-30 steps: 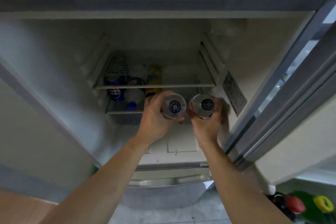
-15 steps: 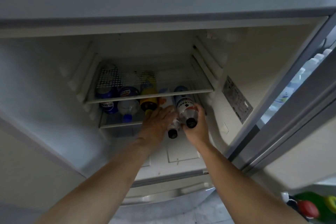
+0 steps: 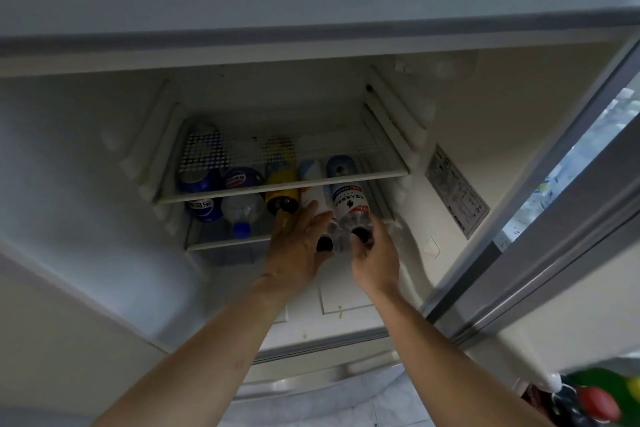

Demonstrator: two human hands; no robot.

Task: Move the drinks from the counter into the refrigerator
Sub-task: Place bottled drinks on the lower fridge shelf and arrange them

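Both my arms reach into the open refrigerator. My left hand holds a clear bottle with a black cap lying on the lower shelf, fingers along its body. My right hand grips a second black-capped bottle with a white and red label, pushed in beside the first, cap toward me. Further left on the same shelf lie a blue cola bottle, a clear bottle with a blue cap and a yellow bottle.
An upper shelf sits just above the bottles. The fridge door stands open at the right, with a sticker on the inner wall. Bottles with red and yellow caps show at the bottom right corner.
Both hands have pushed the two bottles from in front of the fridge onto the lower shelf, bottoms first. The view has moved closer to the shelves.
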